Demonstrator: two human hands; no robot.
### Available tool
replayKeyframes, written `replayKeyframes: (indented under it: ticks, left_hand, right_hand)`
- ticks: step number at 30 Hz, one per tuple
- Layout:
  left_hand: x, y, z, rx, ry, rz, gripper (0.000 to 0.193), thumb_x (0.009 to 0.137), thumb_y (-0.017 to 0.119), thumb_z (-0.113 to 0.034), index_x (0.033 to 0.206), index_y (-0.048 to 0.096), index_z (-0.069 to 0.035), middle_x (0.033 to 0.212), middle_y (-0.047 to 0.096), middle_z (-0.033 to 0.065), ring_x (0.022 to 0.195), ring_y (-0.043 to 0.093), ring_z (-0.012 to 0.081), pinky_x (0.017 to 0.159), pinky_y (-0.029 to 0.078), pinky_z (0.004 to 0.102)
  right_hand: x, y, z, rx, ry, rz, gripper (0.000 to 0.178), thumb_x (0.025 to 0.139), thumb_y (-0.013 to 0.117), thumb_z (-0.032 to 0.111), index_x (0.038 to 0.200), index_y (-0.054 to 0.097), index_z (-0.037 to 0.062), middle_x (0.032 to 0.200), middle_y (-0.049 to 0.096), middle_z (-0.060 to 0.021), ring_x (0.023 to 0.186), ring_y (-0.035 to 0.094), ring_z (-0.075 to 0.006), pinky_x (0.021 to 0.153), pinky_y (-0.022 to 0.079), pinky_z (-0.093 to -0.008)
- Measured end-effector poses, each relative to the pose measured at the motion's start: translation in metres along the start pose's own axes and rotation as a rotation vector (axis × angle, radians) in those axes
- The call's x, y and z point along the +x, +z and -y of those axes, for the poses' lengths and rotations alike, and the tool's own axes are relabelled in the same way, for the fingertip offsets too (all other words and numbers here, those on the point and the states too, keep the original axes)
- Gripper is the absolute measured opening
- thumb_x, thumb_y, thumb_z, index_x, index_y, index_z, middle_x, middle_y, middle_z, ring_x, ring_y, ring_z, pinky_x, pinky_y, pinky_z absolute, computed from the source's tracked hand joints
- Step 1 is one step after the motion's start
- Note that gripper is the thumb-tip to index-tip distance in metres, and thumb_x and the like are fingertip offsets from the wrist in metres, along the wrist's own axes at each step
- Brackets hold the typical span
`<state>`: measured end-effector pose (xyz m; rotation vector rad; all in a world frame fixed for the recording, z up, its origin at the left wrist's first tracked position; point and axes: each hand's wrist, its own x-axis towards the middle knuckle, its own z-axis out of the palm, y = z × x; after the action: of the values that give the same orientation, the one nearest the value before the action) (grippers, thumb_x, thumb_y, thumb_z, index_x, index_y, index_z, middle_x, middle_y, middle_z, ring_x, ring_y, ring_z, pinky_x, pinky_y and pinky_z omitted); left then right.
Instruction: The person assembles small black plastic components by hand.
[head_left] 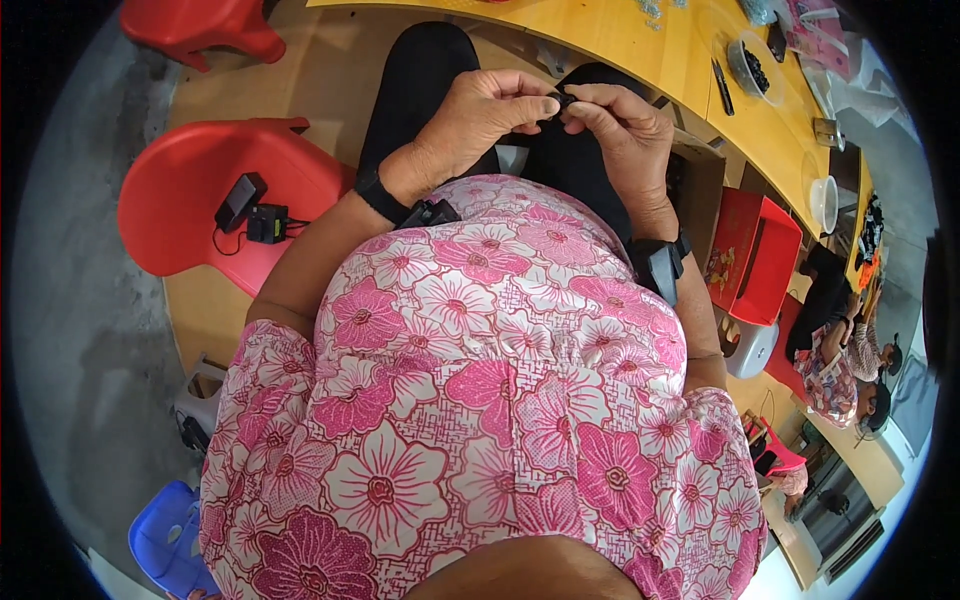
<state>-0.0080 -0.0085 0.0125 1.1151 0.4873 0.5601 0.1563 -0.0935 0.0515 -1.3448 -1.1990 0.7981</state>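
Observation:
Above my lap, my left hand (497,108) and my right hand (625,122) meet at the fingertips. Between them they pinch a small black piece (564,100), gripped by thumb and fingers on each side. The fingers cover much of it, so its exact kind cannot be made out. Beyond the right hand, on the yellow table (660,62), a clear bowl (756,68) holds small black pieces. A dark pen-like tool (722,88) lies beside that bowl.
At left stands a red chair (165,205) bearing black electronic boxes (266,223) with cables. A red box (755,255) sits under the table's right side. Another clear tub (823,204) and a glass jar (828,133) rest along the table. Other people sit far right.

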Motion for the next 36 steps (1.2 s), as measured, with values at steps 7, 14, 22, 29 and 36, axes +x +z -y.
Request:
replayKeyframes:
  ticks: [7,14,22,29,36]
  left_hand:
    - [0.0,-0.002,-0.002,0.051,0.037,0.026,0.026,0.088,0.064,-0.018,0.106,0.063,0.0,0.091,0.064,0.0041,0.079,0.059,0.0087,0.073,0.05,0.0219]
    - [0.0,-0.002,-0.001,0.035,0.056,0.036,0.026,0.087,0.065,-0.017,0.107,0.063,0.0,0.092,0.065,0.0042,0.079,0.06,0.0088,0.074,0.05,0.0213]
    - [0.002,0.003,-0.007,0.156,0.102,-0.078,0.022,0.087,0.065,-0.015,0.103,0.064,0.0,0.088,0.065,0.003,0.078,0.06,0.0082,0.072,0.05,0.0212]
    - [0.004,0.002,-0.007,0.156,0.117,-0.066,0.021,0.087,0.065,-0.013,0.103,0.064,0.0,0.088,0.066,0.0035,0.078,0.06,0.008,0.072,0.05,0.0214]
    - [0.004,-0.005,-0.011,0.159,0.064,0.015,0.023,0.087,0.065,-0.014,0.105,0.063,0.0,0.088,0.065,0.0034,0.077,0.06,0.0083,0.071,0.051,0.022]
  right_hand:
    - [0.004,-0.002,-0.006,0.272,0.205,0.042,0.013,0.082,0.064,-0.002,0.094,0.068,-0.0019,0.078,0.066,-0.0081,0.068,0.063,-0.0125,0.065,0.052,-0.023]
    - [0.002,0.005,-0.007,0.324,0.217,0.012,0.011,0.084,0.062,-0.001,0.093,0.067,-0.0028,0.081,0.066,-0.0076,0.069,0.063,-0.0121,0.065,0.052,-0.0226]
    - [0.0,0.014,-0.01,0.061,-0.004,-0.101,0.008,0.083,0.063,-0.004,0.09,0.066,-0.0027,0.081,0.065,-0.006,0.07,0.062,-0.0104,0.066,0.052,-0.0217]
    - [-0.001,0.016,-0.012,0.002,-0.101,-0.135,0.006,0.081,0.065,-0.003,0.087,0.064,-0.0003,0.077,0.064,-0.0047,0.069,0.062,-0.0096,0.063,0.05,-0.0208]
    - [0.005,0.006,-0.008,-0.157,-0.188,-0.017,0.007,0.079,0.067,-0.002,0.085,0.064,0.0009,0.076,0.061,-0.0039,0.067,0.06,-0.0092,0.061,0.049,-0.0207]
